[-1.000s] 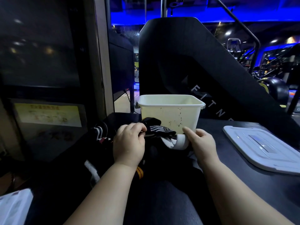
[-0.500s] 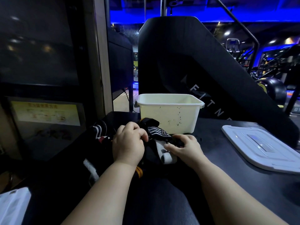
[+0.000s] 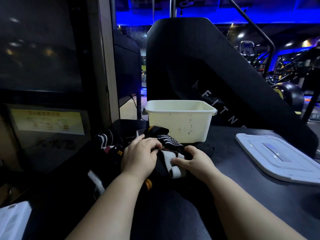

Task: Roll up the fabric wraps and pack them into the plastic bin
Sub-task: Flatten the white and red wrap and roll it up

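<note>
Black fabric wraps [image 3: 107, 144] with white and orange stripes lie heaped on the dark tabletop [image 3: 242, 184] at nine o'clock of the left hand [image 3: 140, 153], whose fingers are curled tight on a black-and-white striped wrap [image 3: 170, 142]. At twelve o'clock of that wrap, just behind it, stands the cream plastic bin [image 3: 180, 122], open-topped, its floor out of sight. At four o'clock the right hand [image 3: 195, 160] grips the wrap's white tail [image 3: 174, 168] with bent fingers and thumb, and a white lid [image 3: 280, 158] lies flat at three o'clock, well apart.
</note>
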